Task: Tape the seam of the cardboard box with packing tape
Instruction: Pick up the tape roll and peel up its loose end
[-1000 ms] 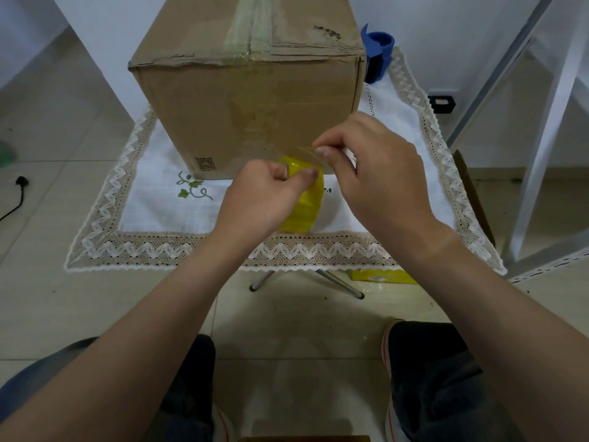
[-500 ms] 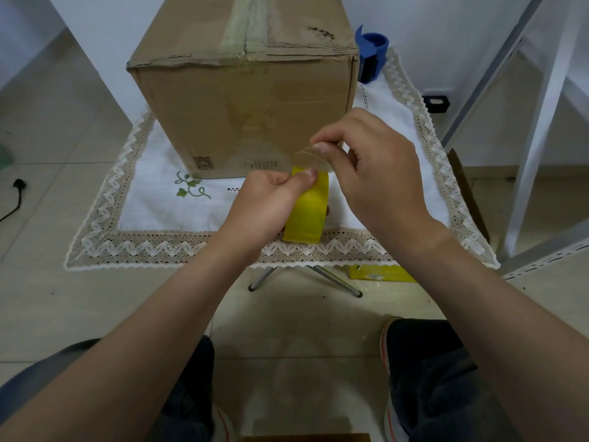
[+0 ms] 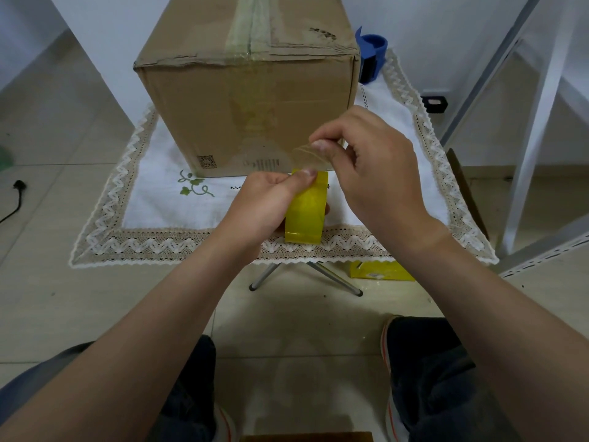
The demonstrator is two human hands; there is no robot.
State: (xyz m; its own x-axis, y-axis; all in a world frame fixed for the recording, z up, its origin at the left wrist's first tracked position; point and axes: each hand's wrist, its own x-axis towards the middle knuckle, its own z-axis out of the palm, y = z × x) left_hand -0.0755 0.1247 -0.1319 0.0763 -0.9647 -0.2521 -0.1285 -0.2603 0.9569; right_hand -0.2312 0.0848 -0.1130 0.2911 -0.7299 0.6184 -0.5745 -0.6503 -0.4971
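Observation:
A closed cardboard box stands on a small table covered with a white lace-edged cloth; old clear tape runs along its top seam. In front of the box my left hand grips a yellow roll of packing tape held on edge, thumb on its top. My right hand pinches the peeled free end of the clear tape between thumb and forefinger, just above the roll.
A blue tape dispenser sits behind the box at the right. A yellow packet lies on the tiled floor under the table edge. White metal shelf legs stand at the right. My knees and shoes show below.
The roll has turned on edge and dropped slightly in my left hand. My right hand has lifted the free tape end a little further off the roll.

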